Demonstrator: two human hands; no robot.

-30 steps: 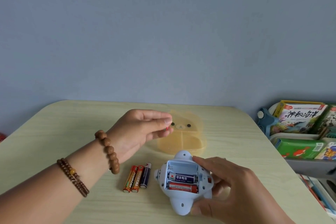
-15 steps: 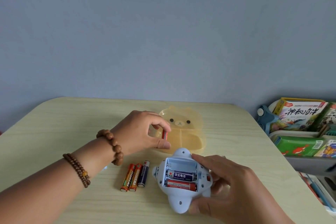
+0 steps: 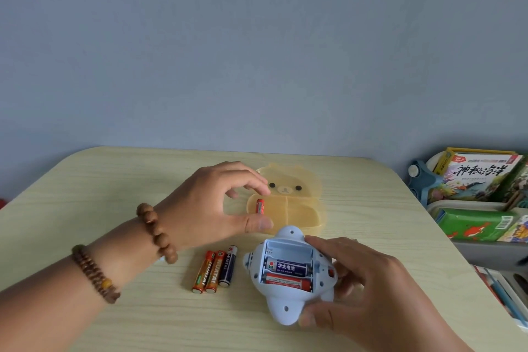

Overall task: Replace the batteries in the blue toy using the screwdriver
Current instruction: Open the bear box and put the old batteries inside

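The pale blue toy (image 3: 285, 306) lies back-up on the table, with my right hand (image 3: 368, 288) gripping its right side. Its battery bay is uncovered: a dark blue battery (image 3: 287, 266) and a red battery (image 3: 285, 283) fill the two near slots, and the far slot is bare. My left hand (image 3: 208, 208) hovers over the yellow bear-shaped box (image 3: 303, 208), thumb and fingers spread. A small red battery (image 3: 260, 206) lies in the box's left compartment between them, untouched. Three loose batteries (image 3: 214, 271) lie side by side left of the toy. No screwdriver is in view.
The light wooden table (image 3: 85, 186) has rounded corners and meets a grey-blue wall. Beyond its right edge stands a shelf (image 3: 480, 208) of colourful books and boxes. Beaded bracelets sit on my left wrist and forearm.
My left hand carried the small red battery down into the yellow box and let it go; its fingers have spread apart. My right hand kept holding the toy.
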